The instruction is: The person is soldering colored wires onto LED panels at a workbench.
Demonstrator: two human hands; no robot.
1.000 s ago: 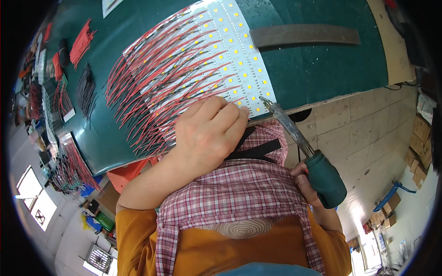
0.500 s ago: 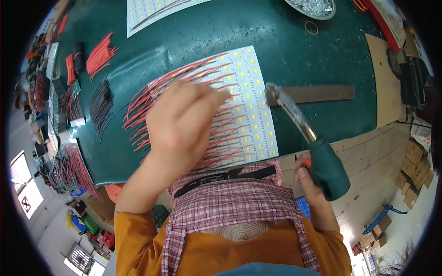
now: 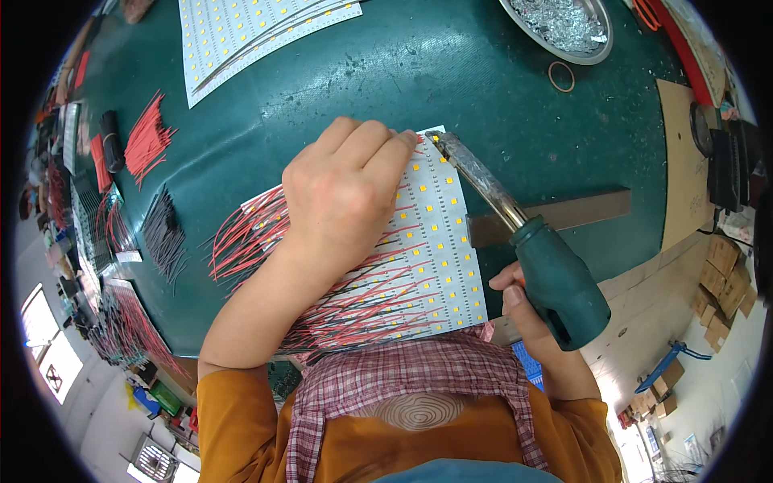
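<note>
**Clerk:** Hands first, head view. What do you list?

**Me:** Left hand (image 3: 348, 193): palm down, fingers loosely curled and together, pressing flat on the white LED panel (image 3: 435, 266). It grips nothing; its fingertips (image 3: 394, 145) reach the panel's far corner. Right hand (image 3: 527, 310): closed around the dark green handle of my soldering iron (image 3: 515, 233), thumb along the near side of the grip.

**Clerk:** Position of the iron?

**Me:** Slanted from my right hand up and to the left. Its metal barrel crosses the panel's right edge; the tip sits at the panel's far corner, just beside my left fingertips. Whether the tip touches the panel I cannot tell.

**Clerk:** And the panel?

**Me:** Lying flat on the green work mat (image 3: 451, 88), near the table's front edge, directly before me. Rows of small yellow squares cover it. Red and black wires (image 3: 250, 241) fan out from its left side, partly under my forearm.

**Clerk:** Other items, same view?

**Me:** Entered as follows:
- second set of white LED panels (image 3: 241, 32), far left of the mat, well apart from mine
- metal dish (image 3: 564, 28) of silvery scraps, far right
- rubber band (image 3: 561, 76), near the dish
- dark flat bar (image 3: 564, 213), right of the panel, under the iron's handle end
- loose bundle of red wires (image 3: 146, 137), left side
- bundle of black wires (image 3: 165, 233), left side, nearer me
- plaid apron (image 3: 403, 378) over my orange shirt (image 3: 241, 427), lower edge
</note>
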